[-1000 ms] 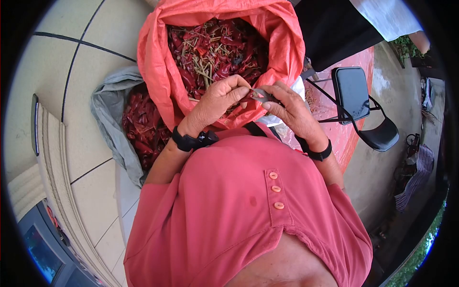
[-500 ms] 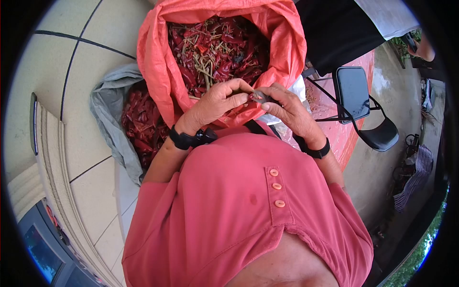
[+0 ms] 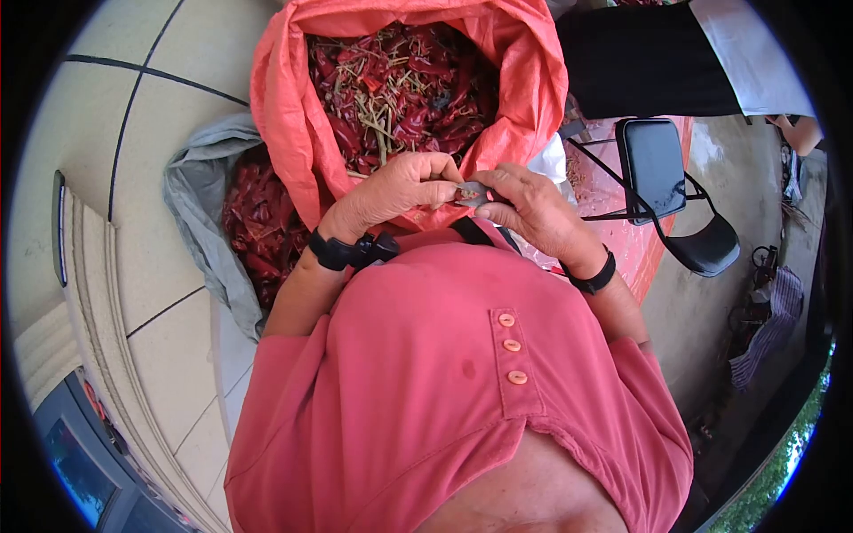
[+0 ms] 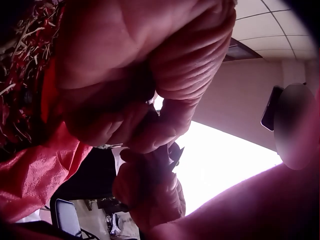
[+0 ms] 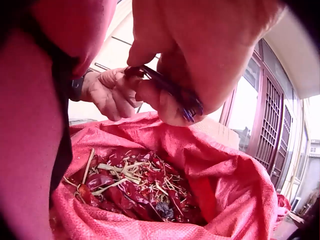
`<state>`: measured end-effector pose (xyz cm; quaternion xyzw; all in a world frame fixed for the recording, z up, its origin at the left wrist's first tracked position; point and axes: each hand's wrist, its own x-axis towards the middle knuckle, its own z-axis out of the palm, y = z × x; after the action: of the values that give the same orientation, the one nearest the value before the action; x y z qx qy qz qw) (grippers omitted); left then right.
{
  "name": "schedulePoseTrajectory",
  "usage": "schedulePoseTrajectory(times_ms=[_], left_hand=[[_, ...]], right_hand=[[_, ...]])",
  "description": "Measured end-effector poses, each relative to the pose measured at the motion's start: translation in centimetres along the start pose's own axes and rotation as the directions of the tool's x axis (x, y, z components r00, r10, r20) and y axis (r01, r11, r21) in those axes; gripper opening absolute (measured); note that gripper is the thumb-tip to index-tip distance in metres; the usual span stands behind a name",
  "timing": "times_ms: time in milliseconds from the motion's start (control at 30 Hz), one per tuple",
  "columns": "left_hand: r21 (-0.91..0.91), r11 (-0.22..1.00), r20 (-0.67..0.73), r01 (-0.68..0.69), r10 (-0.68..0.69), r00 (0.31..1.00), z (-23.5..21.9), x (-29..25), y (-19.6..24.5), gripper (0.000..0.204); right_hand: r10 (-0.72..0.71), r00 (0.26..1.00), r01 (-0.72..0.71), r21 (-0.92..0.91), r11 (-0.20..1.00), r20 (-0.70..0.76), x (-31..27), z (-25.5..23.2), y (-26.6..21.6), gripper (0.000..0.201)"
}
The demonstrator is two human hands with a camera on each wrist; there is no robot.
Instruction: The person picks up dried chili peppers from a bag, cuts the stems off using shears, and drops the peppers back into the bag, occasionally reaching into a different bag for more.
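Observation:
In the head view my left hand (image 3: 398,188) and right hand (image 3: 533,206) meet in front of my shirt, at the near rim of a red woven sack (image 3: 296,142). My right fingers and thumb grip a small dark metal tool (image 5: 172,91), its far end pointing at my left hand. Thumb and forefinger of the left hand pinch a dark red dried chilli piece (image 5: 132,72) at the tool's tip; fingers hide most of it. The sack holds dried red chillies (image 3: 426,133) with pale stems (image 3: 380,124) scattered on top.
A grey sack (image 3: 191,186) with more dried chillies (image 3: 258,218) stands left of the red one. Right are a black folding chair (image 3: 653,169), a red plastic sheet (image 3: 622,258) and another person in black clothing (image 3: 649,62). Pale floor tiles (image 3: 169,231) lie at left.
Both hands have shifted slightly left, still together around the tool. The other person's dark clothing and hand have moved at upper right.

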<state>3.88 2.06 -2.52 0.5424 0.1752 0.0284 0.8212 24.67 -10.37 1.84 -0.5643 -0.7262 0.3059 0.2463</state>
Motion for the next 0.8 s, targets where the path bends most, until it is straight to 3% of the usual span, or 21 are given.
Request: schedulePoseTrajectory(times_ms=[200, 500, 800], left_hand=[[-0.002, 1.000, -0.001, -0.017, 0.017, 1.000, 0.6, -0.2, 0.1, 0.014], [-0.027, 0.998, 0.051, -0.049, 0.050, 0.997, 0.9, -0.1, 0.1, 0.013], [0.029, 0.997, 0.084, -0.066, 0.064, 0.994, 1.2, 0.5, -0.8, 0.012]], right_hand=[[0.024, 0.999, -0.027, -0.068, 0.997, -0.043, -1.0, 1.0, 0.0, 0.038], [0.034, 0.993, -0.029, 0.046, 0.999, -0.109, -2.1, 1.9, -0.4, 0.034], [0.130, 0.991, -0.119, 0.218, 0.969, -0.040, -2.7, 2.4, -1.2, 0.035]])
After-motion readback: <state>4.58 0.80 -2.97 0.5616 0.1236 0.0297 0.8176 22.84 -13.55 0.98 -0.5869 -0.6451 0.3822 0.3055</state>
